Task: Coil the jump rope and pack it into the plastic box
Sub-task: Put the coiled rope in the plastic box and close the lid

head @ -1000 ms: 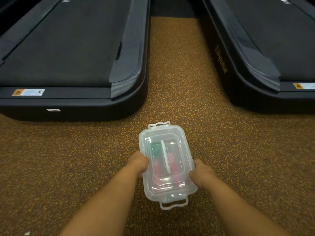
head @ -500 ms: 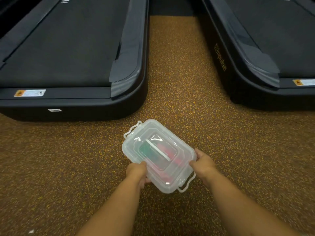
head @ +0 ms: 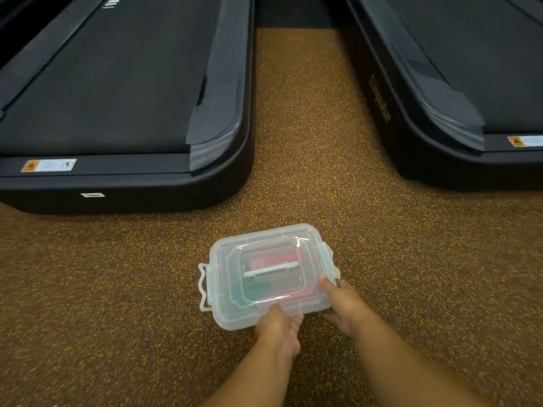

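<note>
Both hands, left hand (head: 279, 327) at 6 o'clock, right hand (head: 342, 301) at 4, grasp the lidded plastic box (head: 270, 274); jump rope (head: 264, 277) packed inside. Judged next: fastening side latches.

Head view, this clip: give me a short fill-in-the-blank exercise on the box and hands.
1. The lid of the plastic box is ____.
2. The box is held by ____ hands, the left hand at its near edge and the right hand at its corner.
3. The floor runs between two black ____.
4. Pink and ____ shapes show through the lid.

Missing words: on; two; treadmills; green
</note>
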Demonstrator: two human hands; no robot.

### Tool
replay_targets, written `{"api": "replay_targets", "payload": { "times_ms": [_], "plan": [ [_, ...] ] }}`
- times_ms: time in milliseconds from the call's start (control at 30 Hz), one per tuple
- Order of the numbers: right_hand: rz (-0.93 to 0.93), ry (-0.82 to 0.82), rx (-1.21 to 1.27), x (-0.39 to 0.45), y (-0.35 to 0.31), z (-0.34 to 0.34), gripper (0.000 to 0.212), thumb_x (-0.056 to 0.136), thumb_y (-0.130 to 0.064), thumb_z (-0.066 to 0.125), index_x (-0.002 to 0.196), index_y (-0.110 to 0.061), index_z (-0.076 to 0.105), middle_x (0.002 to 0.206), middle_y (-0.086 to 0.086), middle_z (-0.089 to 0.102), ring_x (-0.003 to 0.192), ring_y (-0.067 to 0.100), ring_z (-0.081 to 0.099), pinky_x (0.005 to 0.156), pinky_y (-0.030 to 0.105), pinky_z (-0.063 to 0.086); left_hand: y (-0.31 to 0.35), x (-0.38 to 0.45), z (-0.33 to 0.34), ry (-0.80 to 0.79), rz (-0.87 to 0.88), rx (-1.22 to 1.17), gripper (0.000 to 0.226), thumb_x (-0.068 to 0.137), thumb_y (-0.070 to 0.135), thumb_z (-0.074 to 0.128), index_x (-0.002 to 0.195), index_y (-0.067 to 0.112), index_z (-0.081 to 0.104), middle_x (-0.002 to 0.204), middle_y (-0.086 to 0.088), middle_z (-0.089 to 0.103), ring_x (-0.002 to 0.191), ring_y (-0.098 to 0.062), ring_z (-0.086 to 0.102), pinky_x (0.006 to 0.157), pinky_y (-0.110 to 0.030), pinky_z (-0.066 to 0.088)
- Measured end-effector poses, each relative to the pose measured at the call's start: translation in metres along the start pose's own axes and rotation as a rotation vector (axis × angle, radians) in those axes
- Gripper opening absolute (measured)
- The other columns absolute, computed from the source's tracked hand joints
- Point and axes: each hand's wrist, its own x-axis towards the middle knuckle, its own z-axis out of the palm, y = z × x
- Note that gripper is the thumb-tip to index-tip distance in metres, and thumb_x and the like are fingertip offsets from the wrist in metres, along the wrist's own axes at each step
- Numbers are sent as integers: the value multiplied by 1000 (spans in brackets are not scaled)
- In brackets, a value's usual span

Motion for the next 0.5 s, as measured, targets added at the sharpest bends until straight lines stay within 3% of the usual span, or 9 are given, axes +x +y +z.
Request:
{"api": "replay_targets", "payload": {
  "times_ms": [100, 167, 267, 400, 500],
  "plan": [
    [33, -1, 209, 9, -5, 5, 46, 92, -29, 59, 133, -14, 43, 111, 17, 66, 91, 35, 69, 82, 54, 56, 3, -2, -4, -50, -8, 59, 24, 100, 4, 47, 121, -2, 57, 107, -21, 68, 89, -31, 67, 94, -42, 53],
    [42, -19, 317, 12, -11, 1, 61, 88, -15, 66, 139, -20, 34, 119, 24, 62, 89, 39, 69, 76, 60, 56, 5, -2, -5, -67, -18, 113, 22, 100, 5, 49, 118, 0, 59, 103, -20, 69, 90, -31, 68, 97, -42, 52],
    [40, -12, 272, 15, -13, -9, 89, 78, -2, 73, 148, -25, 23, 133, 25, 52, 99, 39, 66, 86, 58, 53, 11, -1, -5, -73, -36, 172, 21, 101, 10, 48, 117, 2, 60, 101, -18, 71, 89, -30, 69, 104, -45, 46],
    [-26, 26, 61, 16, -11, -11, 62, 78, -4, 73, 133, -13, 46, 116, 13, 65, 96, 31, 67, 91, 52, 53, 21, 4, 0, -64, 6, 225, 23, 102, 11, 45, 119, 1, 56, 98, -18, 69, 82, -29, 68, 101, -45, 49],
    [-136, 131, -179, 11, -14, -7, 33, 83, -11, 69, 111, -14, 51, 108, 3, 60, 96, 24, 59, 90, 40, 50, 24, 4, 3, -43, 16, 226, 23, 103, 8, 41, 122, 2, 54, 86, -14, 65, 72, -27, 64, 100, -45, 49]
  ]
}}
